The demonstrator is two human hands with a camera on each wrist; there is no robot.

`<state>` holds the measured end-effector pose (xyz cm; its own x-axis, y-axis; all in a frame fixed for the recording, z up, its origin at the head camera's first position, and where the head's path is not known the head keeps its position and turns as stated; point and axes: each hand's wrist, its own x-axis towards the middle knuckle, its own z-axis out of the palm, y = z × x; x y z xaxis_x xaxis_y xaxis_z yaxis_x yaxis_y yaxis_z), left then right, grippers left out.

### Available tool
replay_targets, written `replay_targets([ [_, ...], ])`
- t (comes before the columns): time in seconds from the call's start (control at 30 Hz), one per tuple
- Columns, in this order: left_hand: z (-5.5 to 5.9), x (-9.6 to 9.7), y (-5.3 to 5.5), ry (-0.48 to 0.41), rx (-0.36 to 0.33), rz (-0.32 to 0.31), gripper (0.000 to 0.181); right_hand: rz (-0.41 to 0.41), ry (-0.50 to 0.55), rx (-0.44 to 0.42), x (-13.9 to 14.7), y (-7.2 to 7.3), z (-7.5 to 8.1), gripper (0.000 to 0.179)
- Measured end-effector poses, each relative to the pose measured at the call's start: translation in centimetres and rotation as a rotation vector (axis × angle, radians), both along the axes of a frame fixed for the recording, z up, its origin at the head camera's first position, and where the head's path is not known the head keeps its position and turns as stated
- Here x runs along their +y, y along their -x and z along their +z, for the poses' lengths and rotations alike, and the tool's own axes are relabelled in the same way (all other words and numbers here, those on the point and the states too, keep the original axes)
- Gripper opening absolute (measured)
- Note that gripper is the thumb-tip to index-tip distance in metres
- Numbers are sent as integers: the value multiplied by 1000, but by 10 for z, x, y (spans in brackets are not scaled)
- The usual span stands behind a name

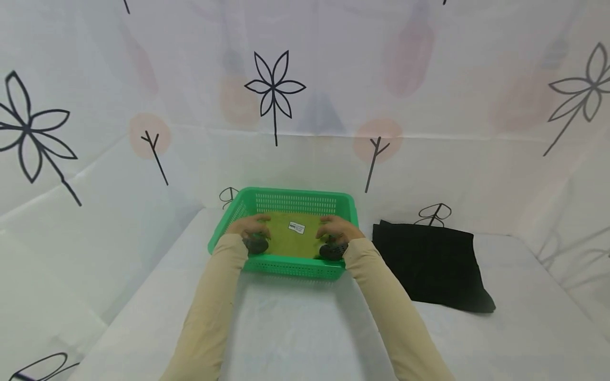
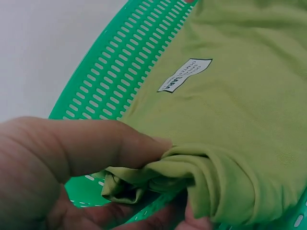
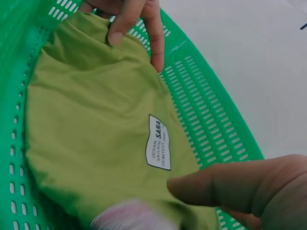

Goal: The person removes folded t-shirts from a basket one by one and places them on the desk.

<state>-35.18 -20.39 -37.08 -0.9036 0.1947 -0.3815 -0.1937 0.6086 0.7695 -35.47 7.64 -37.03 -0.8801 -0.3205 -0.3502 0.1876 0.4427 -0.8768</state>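
Observation:
A folded green cloth garment (image 1: 290, 246), with a white printed label (image 2: 186, 75), lies in a green slotted plastic basket (image 1: 290, 261). My left hand (image 1: 249, 226) is at the garment's left end. In the left wrist view, its thumb lies over a bunched fold with the fingers underneath, pinching it. My right hand (image 1: 339, 229) hovers at the other end, thumb (image 3: 216, 189) straight and its tip right at the cloth near the label. Below that thumb, a blurred pinkish fingertip (image 3: 132, 218) overlaps the garment, apart from the thumb.
A black cloth (image 1: 429, 264) lies spread on the white-covered table (image 1: 290, 328), right of the basket. Dark rounded devices (image 1: 256, 244) show beside both wrists. Behind the table hangs a white sheet (image 1: 314, 164) printed with flowers.

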Motion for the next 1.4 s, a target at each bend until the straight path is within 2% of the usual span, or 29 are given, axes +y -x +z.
replay_targets([
  [0.13, 1, 1, -1, -2, -2, 2, 75, 3, 17, -2, 1, 0, -2, 69],
  [0.3, 4, 4, -2, -105, -31, 22, 75, 13, -2, 12, 2, 0, -2, 68],
  [0.5, 7, 6, -4, -168, -39, 15, 71, -8, -9, 12, 0, -2, 1, 69],
  [0.57, 8, 5, -5, -164, -24, -5, 70, -7, -9, 21, -1, -3, 2, 69],
  [0.8, 11, 1, -8, -175, -20, -24, 71, 20, 110, 9, -4, -6, 4, 70],
  [0.9, 14, 0, -8, -184, -26, -30, 70, 24, 105, 40, -4, -6, 4, 69],
  [1.07, 21, 0, -8, -186, -30, -18, 69, 35, 123, 57, -1, -7, 8, 69],
  [1.27, 24, -1, -9, -148, 20, -28, 68, 15, 184, 64, 0, -8, 12, 70],
  [1.4, 24, -3, -13, -184, 24, 1, 69, 2, 229, 62, -2, -11, 15, 71],
])
